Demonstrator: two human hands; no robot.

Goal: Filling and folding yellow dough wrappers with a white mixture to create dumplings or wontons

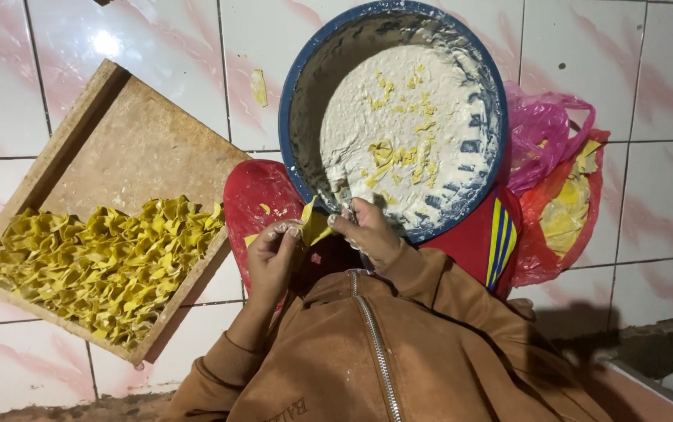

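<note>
**Paste-Coated Fingers, Thin Yellow Piece: Where the Slip Could Come**

Just below the blue basin (297, 86), at its near rim, both hands meet over the person's lap. The left hand (272, 258) and the right hand (368, 233) pinch one small yellow piece (313, 224) between them, fingers (288, 230) narrow and closed on it, smeared white with paste.

The basin rests on the red-trousered knees and holds white paste (399, 125) flecked with yellow scraps. Left of the basin, a wooden tray (118, 141) lies on the tiled floor (649, 70), its lower part heaped with folded yellow pieces (102, 262). Right of the basin lie a pink bag (540, 129) and a red bag (563, 211) of yellow material.

Likely trouble: the wet fingers may tear or drop the thin piece, or smear paste where it should stay clean. A knee shift may tilt the basin and spill it. One stray yellow scrap (259, 87) already lies on the floor left of the basin.
</note>
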